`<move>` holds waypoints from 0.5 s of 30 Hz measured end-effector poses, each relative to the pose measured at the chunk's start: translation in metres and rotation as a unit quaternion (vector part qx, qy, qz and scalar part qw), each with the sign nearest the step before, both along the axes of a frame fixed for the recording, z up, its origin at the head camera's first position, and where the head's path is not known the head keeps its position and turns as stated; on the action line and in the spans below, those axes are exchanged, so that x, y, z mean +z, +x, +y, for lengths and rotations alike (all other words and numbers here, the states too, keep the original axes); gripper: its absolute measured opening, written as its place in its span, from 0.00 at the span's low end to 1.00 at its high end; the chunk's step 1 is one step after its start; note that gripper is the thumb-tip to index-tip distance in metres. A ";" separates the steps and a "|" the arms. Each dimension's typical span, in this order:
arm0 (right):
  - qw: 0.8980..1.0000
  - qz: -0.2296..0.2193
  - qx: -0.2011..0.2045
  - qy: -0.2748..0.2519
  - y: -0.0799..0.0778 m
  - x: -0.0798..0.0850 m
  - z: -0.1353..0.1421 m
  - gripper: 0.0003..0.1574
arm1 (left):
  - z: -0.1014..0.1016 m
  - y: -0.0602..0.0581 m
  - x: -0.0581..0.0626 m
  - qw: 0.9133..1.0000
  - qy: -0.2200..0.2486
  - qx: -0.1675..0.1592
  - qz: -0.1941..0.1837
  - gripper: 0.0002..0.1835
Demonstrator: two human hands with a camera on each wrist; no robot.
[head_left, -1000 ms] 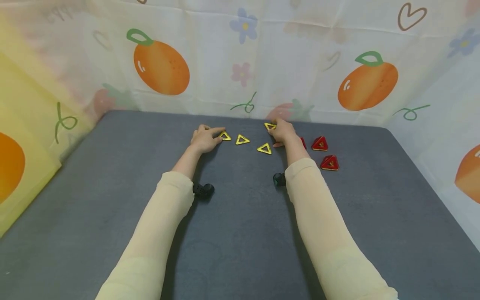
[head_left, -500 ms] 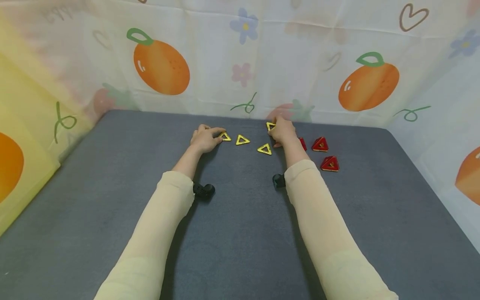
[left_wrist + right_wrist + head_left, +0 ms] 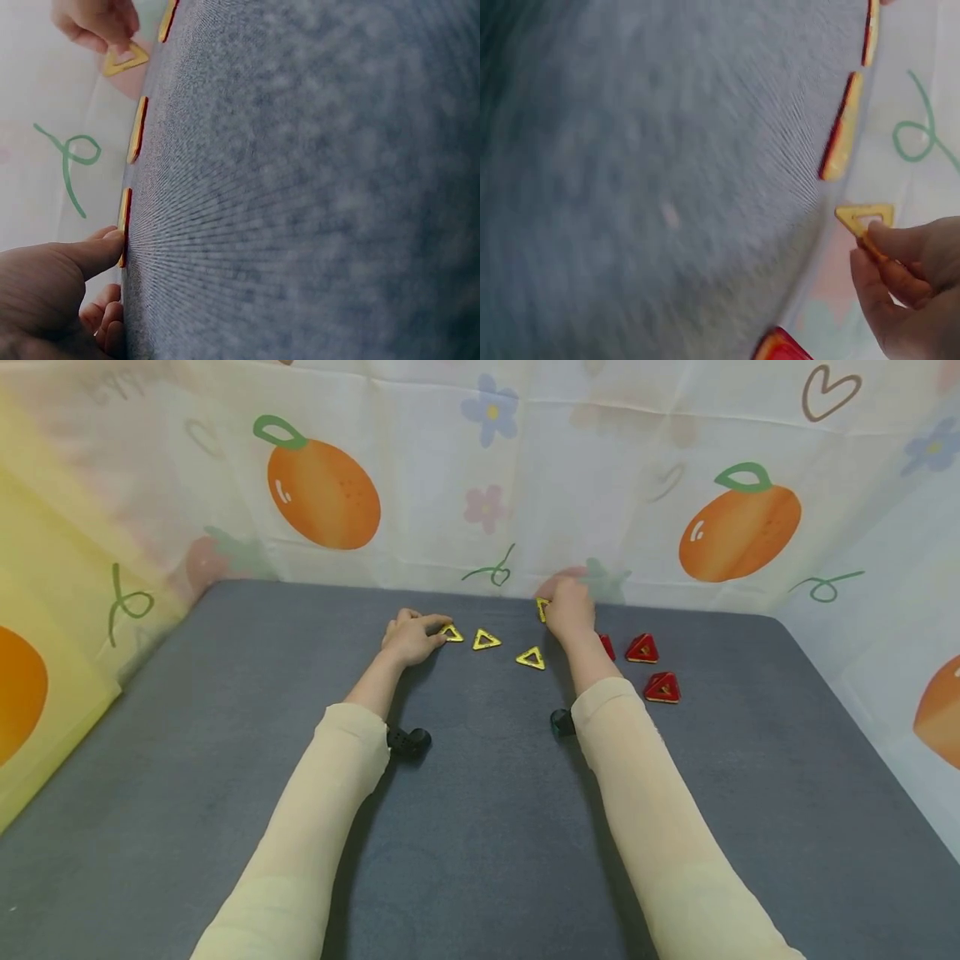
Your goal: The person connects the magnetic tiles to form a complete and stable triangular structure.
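Note:
In the head view my left hand (image 3: pixel 408 637) is at the far part of the table, pinching a flat yellow triangle (image 3: pixel 457 636) with a triangular hole. The left wrist view shows its thumb against that triangle's yellow face; a red layer (image 3: pixel 128 206) backs it. My right hand (image 3: pixel 572 612) holds up another yellow triangle (image 3: pixel 541 604), its thumb over the hole in the right wrist view. Two more such triangles lie between the hands: one near the left hand (image 3: pixel 495 643), the other nearer the right (image 3: pixel 539 662).
Right of the right hand sit three red triangular pieces with yellow edges, one (image 3: pixel 607 648) partly behind the wrist, another (image 3: pixel 642 652) beside it, a third (image 3: pixel 663 691) closer. A printed cloth (image 3: pixel 420 485) hangs behind the grey table (image 3: pixel 480 827).
My right hand has moved slightly away and up with its triangle, and more of that triangle is now behind the fingers. The left hand has stayed in place.

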State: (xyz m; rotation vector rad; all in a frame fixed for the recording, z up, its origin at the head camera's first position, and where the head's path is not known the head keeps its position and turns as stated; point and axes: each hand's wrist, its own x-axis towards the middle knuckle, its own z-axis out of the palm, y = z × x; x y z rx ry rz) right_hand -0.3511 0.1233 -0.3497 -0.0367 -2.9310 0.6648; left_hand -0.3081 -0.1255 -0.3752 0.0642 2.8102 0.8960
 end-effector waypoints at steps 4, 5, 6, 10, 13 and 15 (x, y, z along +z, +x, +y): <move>0.998 0.014 0.010 -0.053 0.004 0.011 0.003 0.12 | 0.000 0.000 0.000 1.000 -0.002 -0.003 0.003 0.24; 0.997 0.007 0.017 -0.075 0.006 0.014 0.004 0.09 | 0.000 0.000 -0.001 1.000 -0.002 -0.003 0.003 0.24; 0.995 -0.001 0.027 -0.097 0.009 0.017 0.005 0.05 | 0.000 0.000 -0.001 1.000 -0.002 -0.004 0.003 0.24; 0.979 -0.048 0.085 -0.180 0.021 0.028 0.011 0.19 | 0.001 -0.001 -0.001 1.000 0.000 -0.007 0.005 0.24; 0.961 -0.085 0.134 -0.229 0.035 0.036 0.013 0.25 | 0.001 -0.001 -0.001 1.000 -0.003 -0.009 0.006 0.24; 0.950 -0.104 0.165 -0.242 0.044 0.039 0.013 0.26 | 0.000 -0.001 -0.001 1.000 -0.003 -0.007 0.005 0.24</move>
